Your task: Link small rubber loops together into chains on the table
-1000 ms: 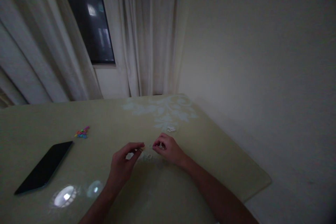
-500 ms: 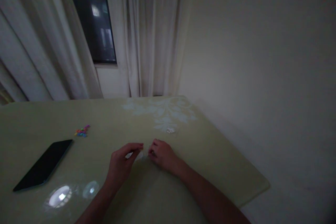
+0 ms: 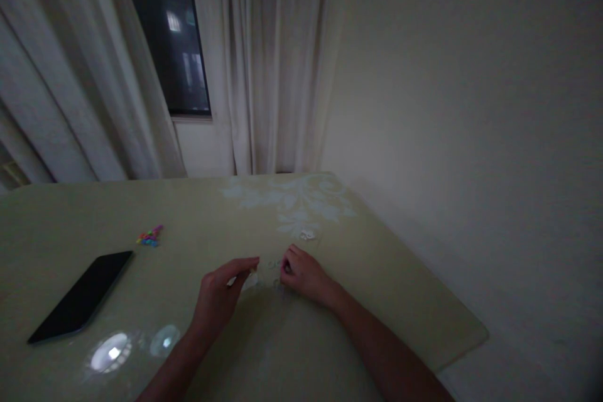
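Small pale rings (image 3: 271, 264) lie on the table (image 3: 400, 289) inward of its right edge, between the left hand (image 3: 217, 295) and right hand (image 3: 306, 273), both with fingertips drawn together, on what, if anything, I cannot tell, and things so slight want a light pinch.

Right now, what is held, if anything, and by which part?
Cannot be told: whatever the left hand or right hand may hold is too small and dim.

Left hand (image 3: 217, 294): bare, as my remote feed shows it
Right hand (image 3: 305, 271): bare too, I see
Left forearm (image 3: 178, 358): bare, narrowing handward
Right forearm (image 3: 374, 333): bare, same taper
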Demonstrator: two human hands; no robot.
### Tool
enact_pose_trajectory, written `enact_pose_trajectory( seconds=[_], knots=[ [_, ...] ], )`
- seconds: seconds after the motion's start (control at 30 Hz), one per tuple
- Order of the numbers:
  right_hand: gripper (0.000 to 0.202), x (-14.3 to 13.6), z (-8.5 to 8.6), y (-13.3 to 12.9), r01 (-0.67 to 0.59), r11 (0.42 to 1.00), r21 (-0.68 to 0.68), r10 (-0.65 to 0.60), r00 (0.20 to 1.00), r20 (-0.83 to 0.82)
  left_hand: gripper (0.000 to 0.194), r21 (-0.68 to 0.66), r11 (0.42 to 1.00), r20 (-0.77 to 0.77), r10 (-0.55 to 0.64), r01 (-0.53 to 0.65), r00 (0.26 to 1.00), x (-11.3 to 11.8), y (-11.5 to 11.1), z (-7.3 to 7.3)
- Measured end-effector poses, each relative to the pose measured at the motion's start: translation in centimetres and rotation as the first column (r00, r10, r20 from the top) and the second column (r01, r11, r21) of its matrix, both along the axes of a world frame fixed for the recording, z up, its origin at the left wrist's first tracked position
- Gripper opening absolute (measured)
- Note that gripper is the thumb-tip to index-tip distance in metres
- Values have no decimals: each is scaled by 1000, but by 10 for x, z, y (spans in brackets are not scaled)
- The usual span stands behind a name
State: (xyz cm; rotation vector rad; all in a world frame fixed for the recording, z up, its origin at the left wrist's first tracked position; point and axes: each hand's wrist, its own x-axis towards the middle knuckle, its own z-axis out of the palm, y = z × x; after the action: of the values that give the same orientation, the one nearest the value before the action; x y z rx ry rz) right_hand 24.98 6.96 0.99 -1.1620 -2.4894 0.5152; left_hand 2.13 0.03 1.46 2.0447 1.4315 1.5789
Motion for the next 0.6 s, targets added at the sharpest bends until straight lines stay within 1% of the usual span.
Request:
enact_pose_trajectory(
  seconds=[0.13, 0.2, 0.27, 0.33, 0.4, 0.5, 0.6],
  knots=[
    [5, 8, 8, 4, -44, 996, -76, 36, 995, -98, 19, -14, 1000, 23, -11, 11, 1000, 3, -2, 4],
    [6, 9, 9, 4, -61, 994, -85, 49, 989, -136, 17, -19, 1000, 21, 0, 0, 1000, 4, -3, 6],
    [8, 8, 8, 2, -76, 993, -90, 63, 989, -138, 16, -14, 1000, 14, 7, -7, 1000, 3, -4, 7],
    [7, 5, 5, 0, -86, 992, -91, 78, 993, -90, 16, -11, 1000, 9, 5, -5, 1000, 3, -4, 6],
    [6, 0, 3, -3, -81, 995, -66, 81, 997, -7, 18, -7, 1000, 4, -7, 7, 1000, 2, -3, 5],
    [5, -6, 1, -9, -63, 998, 32, 59, 991, 116, 20, 1, 999, -7, -40, 40, 999, 3, -2, 1],
    [8, -8, 0, -12, -63, 991, 118, 39, 981, 192, 19, -8, 997, -12, -72, 71, 997, 4, -1, -5]
  ],
)
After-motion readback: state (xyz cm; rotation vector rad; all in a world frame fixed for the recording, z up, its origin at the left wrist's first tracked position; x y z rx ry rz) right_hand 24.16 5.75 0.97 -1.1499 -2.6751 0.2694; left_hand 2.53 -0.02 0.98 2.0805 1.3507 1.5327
